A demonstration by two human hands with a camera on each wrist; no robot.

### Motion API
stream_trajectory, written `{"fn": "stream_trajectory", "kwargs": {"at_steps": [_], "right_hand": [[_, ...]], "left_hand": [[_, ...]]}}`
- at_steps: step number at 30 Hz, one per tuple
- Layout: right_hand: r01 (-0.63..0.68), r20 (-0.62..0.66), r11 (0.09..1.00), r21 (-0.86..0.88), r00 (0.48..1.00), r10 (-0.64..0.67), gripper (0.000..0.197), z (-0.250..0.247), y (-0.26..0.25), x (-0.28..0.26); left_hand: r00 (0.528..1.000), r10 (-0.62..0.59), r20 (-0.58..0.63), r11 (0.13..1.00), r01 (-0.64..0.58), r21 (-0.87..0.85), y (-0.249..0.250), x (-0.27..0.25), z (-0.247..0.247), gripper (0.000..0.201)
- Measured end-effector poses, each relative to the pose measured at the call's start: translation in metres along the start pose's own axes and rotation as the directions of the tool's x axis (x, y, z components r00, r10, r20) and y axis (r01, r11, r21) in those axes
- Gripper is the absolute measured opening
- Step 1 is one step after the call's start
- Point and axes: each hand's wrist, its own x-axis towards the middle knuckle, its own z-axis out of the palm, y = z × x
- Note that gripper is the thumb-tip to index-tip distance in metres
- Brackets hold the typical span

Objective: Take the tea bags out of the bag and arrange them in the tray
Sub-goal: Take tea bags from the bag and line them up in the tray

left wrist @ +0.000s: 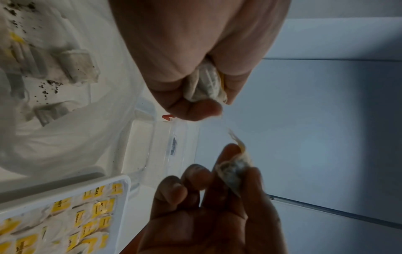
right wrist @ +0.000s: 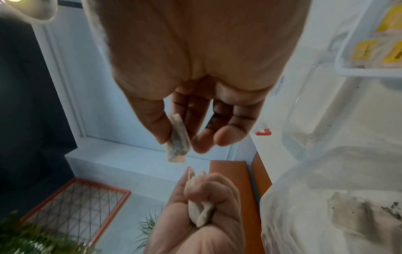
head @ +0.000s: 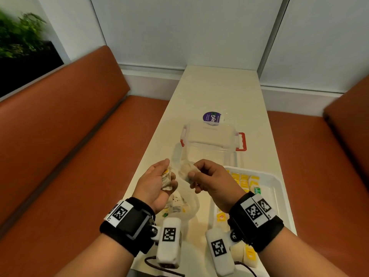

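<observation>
Thin paper, and easy to tear: this is what both hands hold. The right hand (head: 209,179) pinches one tea bag (right wrist: 178,138) between thumb and first fingers; the other fingers curl loosely. The left hand (head: 157,183) is closed around a small bunch (head: 167,179) of tea bags, with a yellow tag showing. A thread seems to run between the two, so I think the step is to pull one tea bag free from the bunch. It is better to pull slowly along the thread and keep the pinch on the paper edge, because tea grains already lie loose inside the bag (head: 185,202), which rests on the table (head: 199,92) under the hands, near its front edge. The tray (head: 276,181), at the right front edge, already holds rows of pale tea bags with yellow tags; some free space remains at its far right.
</observation>
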Motion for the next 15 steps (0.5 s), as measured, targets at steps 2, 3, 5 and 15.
{"fn": "stream_trajectory", "kwargs": {"at_steps": [2,3,5,15], "right_hand": [[0.028,-0.020,0.997,0.068,0.999,-0.027,0.012,-0.003,0.001,0.000],[0.041,-0.029,0.994,0.100,0.999,-0.039,0.009,-0.005,0.001,0.000],[0.055,-0.034,0.985,0.165,0.998,-0.050,0.010,-0.009,0.000,0.000],[0.129,-0.049,0.988,0.081,0.991,-0.125,0.021,-0.019,0.008,0.002]], "left_hand": [[0.999,0.014,0.033,1.000,-0.015,0.006,0.002,-0.001,-0.001,0.017],[0.997,0.031,0.064,0.999,-0.034,0.037,0.002,-0.002,-0.001,0.021],[0.987,0.052,0.153,0.985,-0.076,0.157,0.003,-0.005,-0.002,0.030],[0.918,0.118,0.380,0.716,-0.344,0.608,0.016,-0.020,0.024,0.014]]}}
